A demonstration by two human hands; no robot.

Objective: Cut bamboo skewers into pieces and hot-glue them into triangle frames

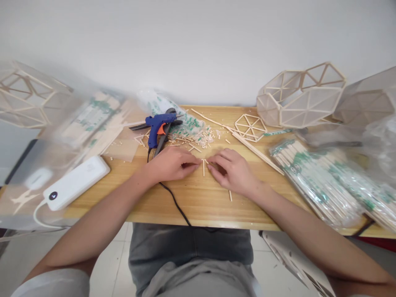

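Both my hands rest on the wooden table (pixel 198 202), fingertips meeting over short wooden sticks (pixel 203 166). My left hand (pixel 169 163) pinches at the sticks' top end from the left. My right hand (pixel 230 170) has its fingers curled and pressed together, touching the same spot from the right. One more short stick piece (pixel 230 195) lies by my right wrist. A blue hot-glue gun (pixel 159 126) lies just beyond my left hand, its black cord (pixel 175 202) running under my left wrist and off the table's front edge.
Cut stick scraps (pixel 198 140) litter the table behind my hands. A flat hexagonal stick frame (pixel 250 126) and long sticks (pixel 256 152) lie at right. Bagged chopsticks (pixel 321 181) fill the right side. A white power bank (pixel 77 181) sits at left. Stick polyhedra (pixel 301 99) stand at back.
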